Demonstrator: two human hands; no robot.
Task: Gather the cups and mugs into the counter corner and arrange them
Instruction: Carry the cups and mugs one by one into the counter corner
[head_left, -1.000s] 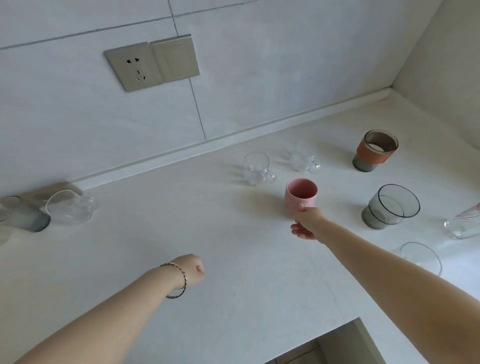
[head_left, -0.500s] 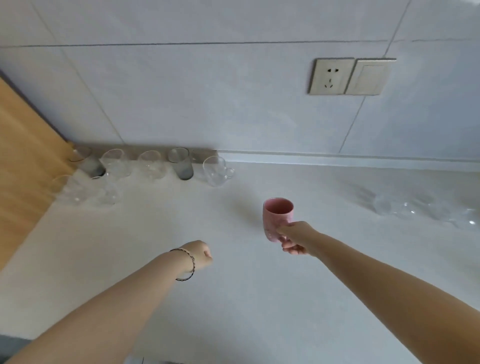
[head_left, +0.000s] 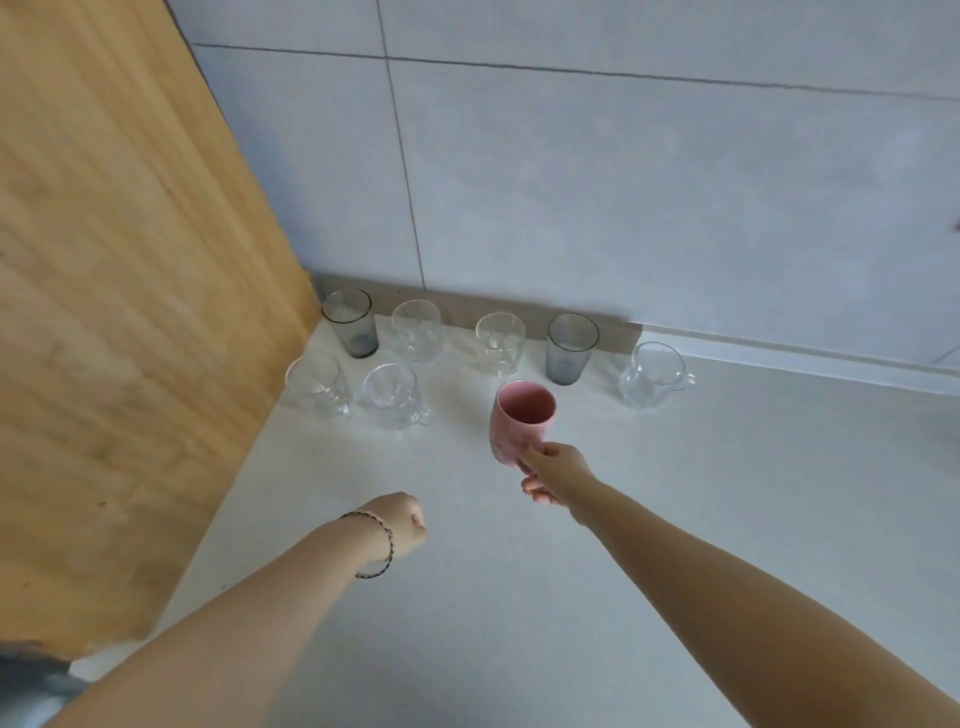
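Observation:
My right hand (head_left: 551, 470) grips a pink mug (head_left: 521, 423) from below, holding it just in front of the glasses in the counter corner. Along the wall stand a smoky grey glass (head_left: 353, 323), two clear glasses (head_left: 417, 330) (head_left: 500, 342), another grey glass (head_left: 569, 348) and a clear handled mug (head_left: 652, 374). In front of them, near the wooden panel, sit two more clear glasses (head_left: 318, 383) (head_left: 392, 401). My left hand (head_left: 401, 524) is a closed fist with nothing in it, hovering over the counter, a bracelet on its wrist.
A tall wooden panel (head_left: 119, 312) closes off the left side of the white counter (head_left: 519, 597). A tiled wall (head_left: 623, 182) runs along the back, with a low upstand at its foot.
My view has swung left from the scattered cups to the corner. My right hand has carried the pink mug leftwards, close to the row of glasses. My left fist stays about the same.

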